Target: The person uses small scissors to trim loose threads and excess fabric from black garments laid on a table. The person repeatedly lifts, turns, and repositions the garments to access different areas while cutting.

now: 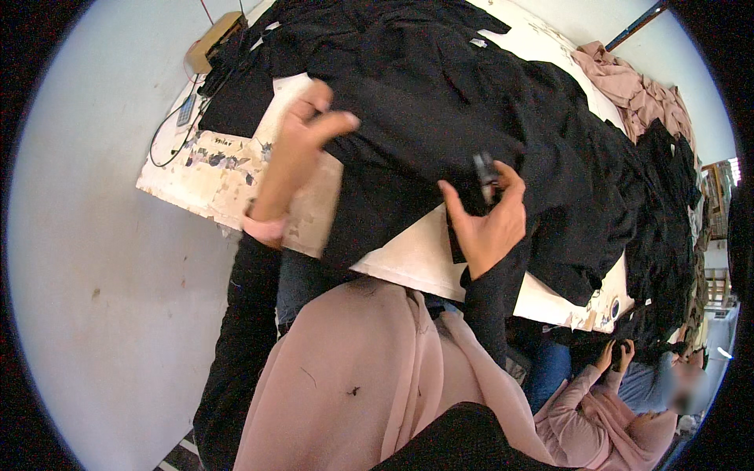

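Black garments (424,94) lie heaped over a worn white table (416,255), with a flap hanging toward its near edge. My left hand (302,129) is raised over the left part of the cloth, thumb stretched out and fingers partly curled, slightly blurred. Nothing shows in it. Above the cloth to the right, my right hand (493,224) has its thumb held apart and a small dark tool with a shiny part (485,174) held at its fingers. Blur hides the tool's exact kind.
A tan box-shaped device (216,43) stands at the far left, near a grey remote control (186,110) and a loose black cable (154,149). Pink cloth (632,86) is piled at the far right. A co-worker (589,424) handles dark cloth along the table's right side.
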{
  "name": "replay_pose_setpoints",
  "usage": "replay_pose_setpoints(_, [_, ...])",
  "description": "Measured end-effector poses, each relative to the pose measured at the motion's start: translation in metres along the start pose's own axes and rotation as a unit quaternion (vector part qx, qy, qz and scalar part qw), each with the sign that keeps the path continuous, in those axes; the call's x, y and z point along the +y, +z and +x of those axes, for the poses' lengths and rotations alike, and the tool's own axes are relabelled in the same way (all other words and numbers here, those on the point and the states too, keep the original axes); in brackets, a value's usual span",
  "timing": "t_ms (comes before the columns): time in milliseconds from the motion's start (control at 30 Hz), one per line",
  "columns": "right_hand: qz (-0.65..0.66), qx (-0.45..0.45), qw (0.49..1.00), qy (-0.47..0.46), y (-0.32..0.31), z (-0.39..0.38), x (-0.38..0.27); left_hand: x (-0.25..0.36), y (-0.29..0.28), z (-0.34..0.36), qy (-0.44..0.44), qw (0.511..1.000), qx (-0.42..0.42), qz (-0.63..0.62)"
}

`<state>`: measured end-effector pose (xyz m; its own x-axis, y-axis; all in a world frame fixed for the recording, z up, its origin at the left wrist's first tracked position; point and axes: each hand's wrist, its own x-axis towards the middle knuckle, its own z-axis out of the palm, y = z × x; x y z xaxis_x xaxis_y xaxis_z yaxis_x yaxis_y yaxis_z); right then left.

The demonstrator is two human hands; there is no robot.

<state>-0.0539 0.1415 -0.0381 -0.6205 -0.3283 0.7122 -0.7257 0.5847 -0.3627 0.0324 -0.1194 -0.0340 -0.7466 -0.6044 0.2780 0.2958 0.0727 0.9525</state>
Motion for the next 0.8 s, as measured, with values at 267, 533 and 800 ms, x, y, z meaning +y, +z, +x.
replay_pose_setpoints(267, [-0.065, -0.011, 0.996, 0.067, -0.005, -0.010, 0.064, -0.021, -0.088, 0.064, 0.110, 0.825, 0.101, 0.545])
replay_pose_setpoints(533, [0.349, -0.132, 0.917, 0.139, -0.014, 0.031, 0.011, 0.037, 0.055, -0.007, 0.374, 0.814, -0.242, 0.373])
replay_pose_setpoints(800, [0.435, -0.038, 0.878, 0.194, -0.026, 0.044, -0.005, 0.028, 0.075, -0.001, 0.016, 0.986, -0.165, 0.026])
